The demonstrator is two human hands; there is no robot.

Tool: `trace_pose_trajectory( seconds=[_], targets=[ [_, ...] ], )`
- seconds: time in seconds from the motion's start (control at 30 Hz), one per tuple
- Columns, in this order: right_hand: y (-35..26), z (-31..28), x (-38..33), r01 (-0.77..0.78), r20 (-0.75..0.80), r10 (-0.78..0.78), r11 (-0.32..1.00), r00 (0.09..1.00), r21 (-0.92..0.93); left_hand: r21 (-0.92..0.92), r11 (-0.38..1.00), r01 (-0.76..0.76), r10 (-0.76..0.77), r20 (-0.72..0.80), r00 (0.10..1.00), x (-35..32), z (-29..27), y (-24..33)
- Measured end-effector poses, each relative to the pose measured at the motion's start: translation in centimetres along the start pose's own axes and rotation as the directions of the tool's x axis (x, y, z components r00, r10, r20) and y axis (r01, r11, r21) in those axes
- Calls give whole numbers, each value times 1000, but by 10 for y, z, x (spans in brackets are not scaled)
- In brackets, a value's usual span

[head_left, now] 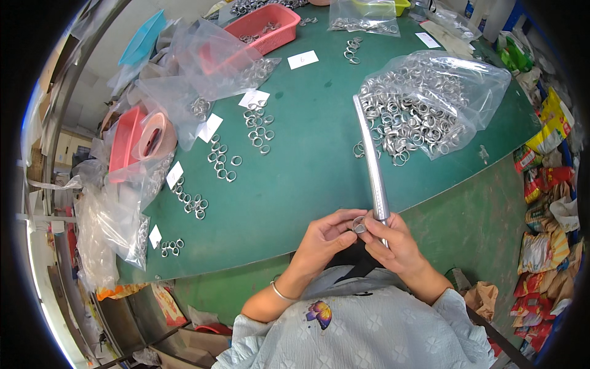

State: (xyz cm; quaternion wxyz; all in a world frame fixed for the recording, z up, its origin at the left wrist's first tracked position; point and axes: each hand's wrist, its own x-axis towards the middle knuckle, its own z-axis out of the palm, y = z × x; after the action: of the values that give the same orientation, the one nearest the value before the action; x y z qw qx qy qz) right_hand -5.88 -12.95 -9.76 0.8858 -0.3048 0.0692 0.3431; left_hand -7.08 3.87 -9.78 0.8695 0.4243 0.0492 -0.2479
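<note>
I'm watching a small silver metal ring (358,227) going onto a long tapered silver metal sizing rod (372,163).

Left fingers (342,229) are pinching the ring at the rod's base; the right hand (396,243) is clenching the rod. A slip, I judge, is sending the ring off the green table (307,178) edge, or the rod tip is snagging the clear plastic bag of silver rings (424,104).

This looks like a small sorting workshop for metal rings. A green-topped bench (307,154) fills the middle of the frame, dotted with little groups of silver rings (258,129) beside white paper slips (303,59). Clear plastic bags (424,101) bulge with more rings at upper right, and red baskets (264,27) sit along the top and left.
</note>
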Motion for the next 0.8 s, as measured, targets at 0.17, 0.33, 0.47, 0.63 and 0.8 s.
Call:
trace_pose_trajectory(
  seconds=[0.17,0.33,0.47,0.63,0.8],
  targets=[
    [5,-1,2,93,-62,-112,963,992,-251,268,938,-219,229,-10,973,2,-3,-6],
    [-1,-3,-3,125,-132,-240,813,962,-569,306,913,-271,350,-240,905,3,-5,6],
    [-8,-24,-27,181,18,-307,513,951,-839,461,778,-426,592,-314,742,4,-17,26],
    [-6,-27,-43,186,43,-368,361,929,-914,590,651,-477,726,-302,618,6,-26,34],
    [-14,-19,-44,218,84,-429,275,900,-936,757,504,-417,794,-215,569,3,-23,32]
  ],
)
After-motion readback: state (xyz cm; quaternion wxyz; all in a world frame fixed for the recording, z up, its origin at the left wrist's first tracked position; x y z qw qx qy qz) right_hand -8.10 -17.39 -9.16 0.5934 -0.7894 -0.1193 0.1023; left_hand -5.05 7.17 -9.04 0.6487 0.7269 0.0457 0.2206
